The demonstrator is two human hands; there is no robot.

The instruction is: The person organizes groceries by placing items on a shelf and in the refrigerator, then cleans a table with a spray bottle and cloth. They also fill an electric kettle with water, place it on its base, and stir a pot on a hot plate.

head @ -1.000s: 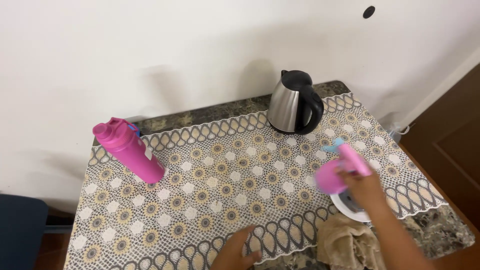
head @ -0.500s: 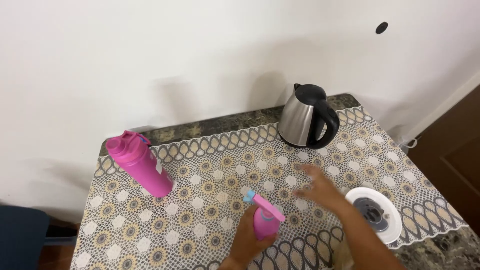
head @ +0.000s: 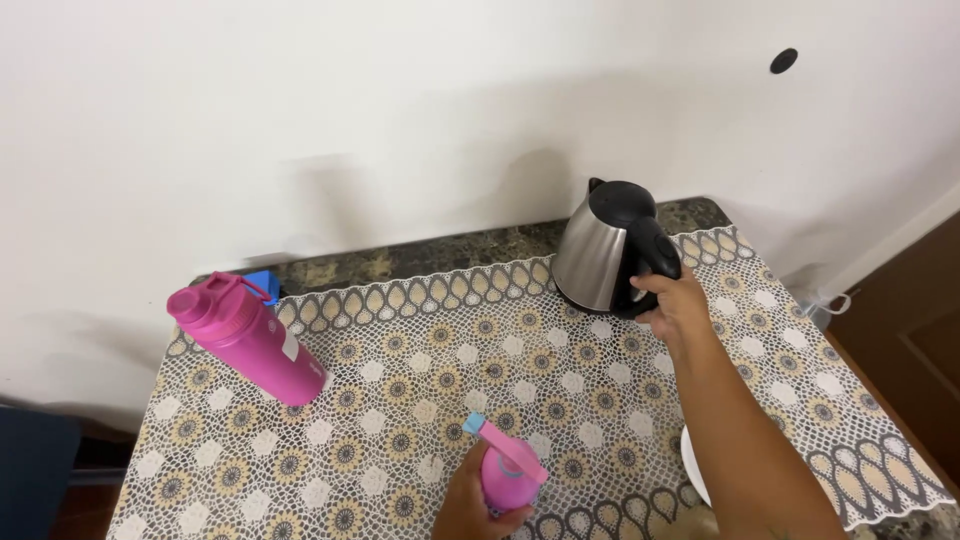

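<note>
Two hands: right hand [head: 678, 305] fingers clamp kettle handle [head: 655, 255]; left hand [head: 470, 500] grips spray bottle [head: 508, 472].

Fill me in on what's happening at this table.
A person stands over a table covered with a patterned lace cloth. Their right hand grips the black handle of a steel kettle standing near the wall. Their left hand holds a small pink spray bottle upright at the near edge. A tall pink bottle stands untouched on the left, and a white plate peeks out beside the right forearm.
</note>
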